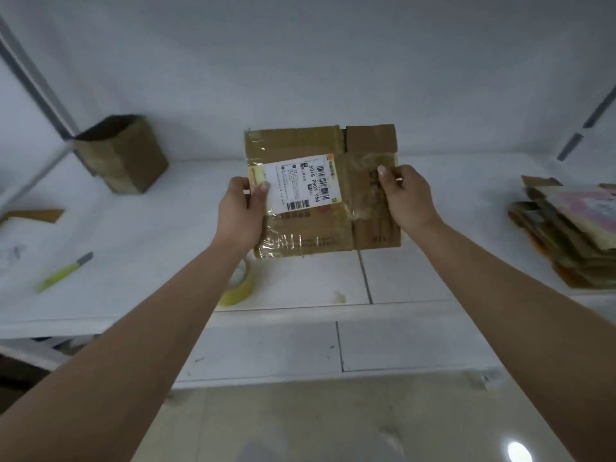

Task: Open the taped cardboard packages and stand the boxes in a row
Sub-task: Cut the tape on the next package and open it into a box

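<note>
A flattened brown cardboard package [320,235] with clear tape and a white shipping label is held up over the white table [300,281]. My left hand [241,215] grips its left edge, thumb on the label. On the right, my right hand [405,198] grips the other edge, thumb pressed on the crumpled tape. One opened cardboard box [125,155] stands upright at the back left. A stack of flattened packages [566,228] lies at the right edge.
A green-handled utility knife [63,273] lies on the table at the left. A yellow tape roll [238,286] sits under my left forearm. A cardboard scrap [33,215] lies at far left. The white wall rises behind the table.
</note>
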Action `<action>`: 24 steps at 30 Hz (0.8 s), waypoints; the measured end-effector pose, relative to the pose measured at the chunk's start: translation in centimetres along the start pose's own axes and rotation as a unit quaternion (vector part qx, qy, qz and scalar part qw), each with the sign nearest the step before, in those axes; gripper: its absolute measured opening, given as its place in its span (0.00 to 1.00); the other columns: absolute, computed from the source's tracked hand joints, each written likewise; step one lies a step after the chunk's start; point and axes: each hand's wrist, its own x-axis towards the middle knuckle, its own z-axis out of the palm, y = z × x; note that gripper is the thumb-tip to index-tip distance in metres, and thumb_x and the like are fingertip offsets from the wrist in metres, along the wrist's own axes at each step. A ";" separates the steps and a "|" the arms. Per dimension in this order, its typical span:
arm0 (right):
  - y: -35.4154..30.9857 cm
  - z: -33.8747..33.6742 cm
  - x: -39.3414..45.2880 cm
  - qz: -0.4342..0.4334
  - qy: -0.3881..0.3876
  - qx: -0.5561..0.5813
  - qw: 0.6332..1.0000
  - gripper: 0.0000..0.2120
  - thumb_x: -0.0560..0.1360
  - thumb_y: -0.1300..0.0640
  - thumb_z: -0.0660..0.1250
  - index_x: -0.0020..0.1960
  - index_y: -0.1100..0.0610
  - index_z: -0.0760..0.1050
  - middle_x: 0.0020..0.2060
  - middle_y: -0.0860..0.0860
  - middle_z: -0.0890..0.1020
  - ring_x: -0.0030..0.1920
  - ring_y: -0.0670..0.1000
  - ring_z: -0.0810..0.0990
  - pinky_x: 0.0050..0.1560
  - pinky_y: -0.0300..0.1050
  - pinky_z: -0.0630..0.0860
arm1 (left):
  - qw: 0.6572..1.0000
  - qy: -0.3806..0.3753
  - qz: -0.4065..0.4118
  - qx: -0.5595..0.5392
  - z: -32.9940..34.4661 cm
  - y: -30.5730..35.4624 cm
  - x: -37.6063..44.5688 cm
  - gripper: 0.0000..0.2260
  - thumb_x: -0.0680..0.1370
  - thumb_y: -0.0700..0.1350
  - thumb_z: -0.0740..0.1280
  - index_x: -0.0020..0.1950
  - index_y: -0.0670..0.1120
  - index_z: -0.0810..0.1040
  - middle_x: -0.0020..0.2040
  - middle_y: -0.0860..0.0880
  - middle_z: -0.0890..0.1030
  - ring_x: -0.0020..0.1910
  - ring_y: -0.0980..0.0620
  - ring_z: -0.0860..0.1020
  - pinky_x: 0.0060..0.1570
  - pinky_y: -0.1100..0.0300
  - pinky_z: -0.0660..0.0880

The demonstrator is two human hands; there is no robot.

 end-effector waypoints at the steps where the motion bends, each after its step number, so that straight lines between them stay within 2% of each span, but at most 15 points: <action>1: -1.1 1.5 -0.3 -0.008 -0.010 0.002 1.000 0.21 0.82 0.45 0.57 0.58 0.63 0.73 0.48 0.52 0.75 0.47 0.50 0.73 0.47 0.41 0.67 | 1.000 0.008 -0.011 0.001 -1.7 -0.9 -0.1 0.15 0.82 0.53 0.61 0.60 0.42 0.71 0.49 0.47 0.81 0.47 0.47 0.81 0.51 0.48 0.79; 5: -4.8 6.9 -1.1 -0.038 -0.043 0.006 0.998 0.20 0.82 0.45 0.57 0.58 0.62 0.73 0.48 0.51 0.76 0.48 0.50 0.74 0.48 0.42 0.69 | 0.998 0.050 -0.038 0.014 -7.2 -4.0 -0.2 0.16 0.82 0.53 0.61 0.61 0.41 0.71 0.51 0.47 0.80 0.50 0.46 0.80 0.53 0.51 0.77; 9: -7.1 11.0 -0.7 -0.058 -0.073 0.007 0.996 0.20 0.82 0.45 0.57 0.57 0.62 0.73 0.47 0.51 0.76 0.47 0.50 0.74 0.47 0.42 0.69 | 0.995 0.077 -0.052 0.025 -10.6 -6.3 0.4 0.16 0.82 0.53 0.61 0.60 0.41 0.71 0.51 0.47 0.79 0.49 0.47 0.79 0.51 0.53 0.76; 14: -9.5 15.3 1.0 -0.067 -0.085 0.013 0.994 0.18 0.82 0.44 0.57 0.54 0.59 0.74 0.44 0.48 0.75 0.40 0.45 0.72 0.36 0.34 0.66 | 0.994 0.088 -0.066 0.019 -13.6 -7.4 2.8 0.17 0.83 0.52 0.60 0.64 0.41 0.69 0.51 0.48 0.79 0.47 0.50 0.79 0.51 0.53 0.77; 18: -11.3 18.8 1.9 -0.070 -0.081 0.038 0.994 0.20 0.82 0.44 0.58 0.56 0.61 0.75 0.46 0.50 0.77 0.46 0.49 0.76 0.44 0.42 0.70 | 0.995 0.072 -0.074 -0.006 -16.3 -8.8 5.5 0.17 0.83 0.53 0.59 0.65 0.44 0.72 0.56 0.49 0.80 0.53 0.50 0.80 0.55 0.53 0.77; 21: -12.6 21.1 2.1 -0.073 -0.076 0.035 0.994 0.20 0.82 0.45 0.58 0.57 0.62 0.75 0.46 0.50 0.77 0.47 0.49 0.75 0.46 0.42 0.69 | 0.995 0.068 -0.075 -0.013 -18.0 -10.5 7.2 0.17 0.83 0.56 0.57 0.65 0.47 0.73 0.58 0.47 0.81 0.56 0.48 0.79 0.60 0.47 0.76; 24: -14.2 23.3 1.9 -0.073 -0.061 0.036 0.995 0.20 0.82 0.45 0.58 0.56 0.61 0.76 0.46 0.50 0.77 0.47 0.49 0.76 0.46 0.42 0.70 | 0.996 0.057 -0.071 -0.015 -19.9 -12.1 8.9 0.13 0.83 0.55 0.55 0.61 0.51 0.73 0.56 0.49 0.80 0.56 0.48 0.79 0.60 0.48 0.76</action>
